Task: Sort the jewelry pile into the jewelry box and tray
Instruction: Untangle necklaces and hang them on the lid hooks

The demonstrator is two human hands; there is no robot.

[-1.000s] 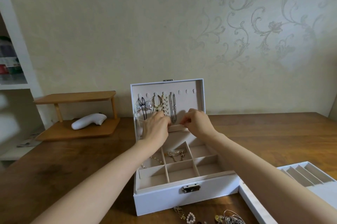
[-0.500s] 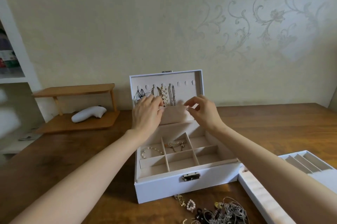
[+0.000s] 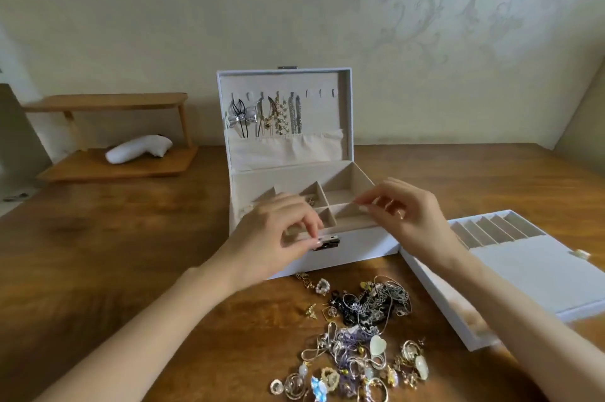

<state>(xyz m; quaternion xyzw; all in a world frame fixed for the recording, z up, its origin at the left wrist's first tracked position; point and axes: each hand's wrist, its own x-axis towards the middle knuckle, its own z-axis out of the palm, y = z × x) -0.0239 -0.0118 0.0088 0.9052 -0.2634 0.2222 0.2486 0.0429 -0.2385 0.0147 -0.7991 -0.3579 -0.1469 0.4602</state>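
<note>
The jewelry box (image 3: 366, 246) is set open at centre frame, just above the jewelry pile (image 3: 357, 336), so reaches are short; the grip of the left hand (image 3: 278, 238) is drawn together at its front rim, on what cannot be told, and that of the right hand (image 3: 406, 221) is held loosely apart.

Scroll-patterned wall (image 3: 458, 8) (warm wooden table (image 3: 114, 238))

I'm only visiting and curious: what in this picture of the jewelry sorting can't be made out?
Head view only:
Front-left compartments of the jewelry box: hidden by the left hand.
Whether the right hand pinches anything: too small to tell.
Jewelry pile: tangled, cut off by the bottom edge.
Tray: near corner behind the right forearm, right edge cuts it off.
</note>
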